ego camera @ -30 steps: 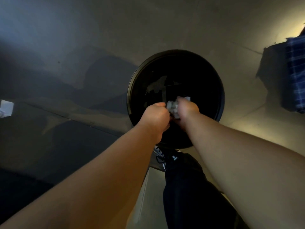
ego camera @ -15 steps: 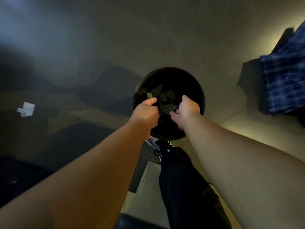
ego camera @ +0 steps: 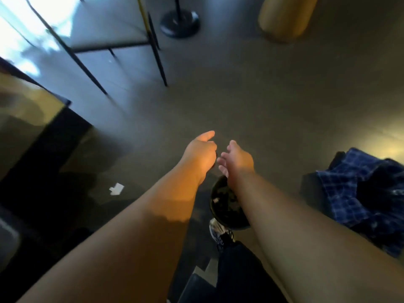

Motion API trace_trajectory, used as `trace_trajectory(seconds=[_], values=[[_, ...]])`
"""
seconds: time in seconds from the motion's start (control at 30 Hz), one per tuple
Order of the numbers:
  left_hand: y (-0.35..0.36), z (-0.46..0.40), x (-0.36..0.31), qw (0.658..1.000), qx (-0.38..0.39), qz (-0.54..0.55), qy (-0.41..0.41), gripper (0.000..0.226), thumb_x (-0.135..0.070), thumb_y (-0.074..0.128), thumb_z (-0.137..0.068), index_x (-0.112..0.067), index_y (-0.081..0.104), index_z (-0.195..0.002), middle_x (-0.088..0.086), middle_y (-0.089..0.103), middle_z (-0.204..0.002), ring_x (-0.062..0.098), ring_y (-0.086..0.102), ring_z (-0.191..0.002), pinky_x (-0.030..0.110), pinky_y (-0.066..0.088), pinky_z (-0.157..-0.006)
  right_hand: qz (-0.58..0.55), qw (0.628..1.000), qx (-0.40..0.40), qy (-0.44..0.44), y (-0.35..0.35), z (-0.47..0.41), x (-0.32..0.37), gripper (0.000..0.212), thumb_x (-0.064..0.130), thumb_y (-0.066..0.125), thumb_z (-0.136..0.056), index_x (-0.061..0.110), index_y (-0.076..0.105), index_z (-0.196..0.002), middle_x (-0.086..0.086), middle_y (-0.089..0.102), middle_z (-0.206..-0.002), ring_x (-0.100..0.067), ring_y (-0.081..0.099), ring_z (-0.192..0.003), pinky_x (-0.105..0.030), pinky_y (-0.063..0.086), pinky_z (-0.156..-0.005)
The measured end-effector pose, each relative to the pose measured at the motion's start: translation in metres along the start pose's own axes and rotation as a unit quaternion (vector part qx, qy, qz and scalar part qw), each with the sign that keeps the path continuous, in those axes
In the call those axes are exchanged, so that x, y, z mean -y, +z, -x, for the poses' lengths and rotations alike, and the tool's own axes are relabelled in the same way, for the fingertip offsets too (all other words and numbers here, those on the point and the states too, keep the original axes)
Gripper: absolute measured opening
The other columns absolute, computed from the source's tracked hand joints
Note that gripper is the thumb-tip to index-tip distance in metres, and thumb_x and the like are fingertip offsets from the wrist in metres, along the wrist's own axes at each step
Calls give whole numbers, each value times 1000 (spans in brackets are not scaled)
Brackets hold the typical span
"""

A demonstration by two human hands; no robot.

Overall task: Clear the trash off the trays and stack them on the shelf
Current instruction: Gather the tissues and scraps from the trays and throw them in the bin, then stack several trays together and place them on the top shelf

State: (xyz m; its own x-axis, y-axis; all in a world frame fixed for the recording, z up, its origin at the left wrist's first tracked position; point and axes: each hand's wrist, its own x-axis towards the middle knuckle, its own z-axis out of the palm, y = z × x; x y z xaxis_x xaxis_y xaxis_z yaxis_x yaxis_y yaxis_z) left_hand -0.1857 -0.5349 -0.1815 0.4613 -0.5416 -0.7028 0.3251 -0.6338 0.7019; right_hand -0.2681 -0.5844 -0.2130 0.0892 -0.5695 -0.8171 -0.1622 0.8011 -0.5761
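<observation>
A round black trash bin point(ego camera: 225, 206) stands on the floor low in the head view, with bits of trash inside, partly hidden by my right forearm. My left hand point(ego camera: 200, 153) hovers above and beyond the bin, fingers loosely curled, thumb out, holding nothing. Beside it my right hand point(ego camera: 237, 159) has its fingers apart and is empty. A white scrap of paper point(ego camera: 116, 189) lies on the floor to the left of the bin. No tray shows in this frame.
A dark table corner point(ego camera: 43, 119) juts in at the left. Thin chair legs point(ego camera: 157, 55) and a round black stand base point(ego camera: 179, 22) are at the back. A blue plaid cloth point(ego camera: 358, 193) lies at the right. My shoe point(ego camera: 217, 231) is below the bin.
My hands held crumpled white trash over the bin a second ago, then let it drop in. The view has since swung up and away; the hands are now empty and past the bin.
</observation>
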Motion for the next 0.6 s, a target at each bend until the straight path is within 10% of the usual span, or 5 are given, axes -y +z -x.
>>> trace_trajectory(seconds=[0.3, 0.6], values=[[-152, 150, -95, 982, -94, 71, 150, 55, -9, 42, -98, -32, 46, -148, -2, 64, -115, 23, 67, -99, 50, 56, -94, 82, 971, 141, -178, 124, 218, 78, 30, 37, 49, -99, 17, 60, -79, -6, 63, -78, -26, 61, -80, -50, 54, -93], [-388, 291, -42, 945, -213, 105, 223, 52, -8, 47, -95, -23, 52, -144, 8, 69, -104, 22, 62, -82, 33, 47, -69, 170, 910, 264, -271, 273, 410, -31, 30, 31, 45, -106, 17, 55, -82, -8, 55, -78, -22, 52, -72, -40, 43, -74]])
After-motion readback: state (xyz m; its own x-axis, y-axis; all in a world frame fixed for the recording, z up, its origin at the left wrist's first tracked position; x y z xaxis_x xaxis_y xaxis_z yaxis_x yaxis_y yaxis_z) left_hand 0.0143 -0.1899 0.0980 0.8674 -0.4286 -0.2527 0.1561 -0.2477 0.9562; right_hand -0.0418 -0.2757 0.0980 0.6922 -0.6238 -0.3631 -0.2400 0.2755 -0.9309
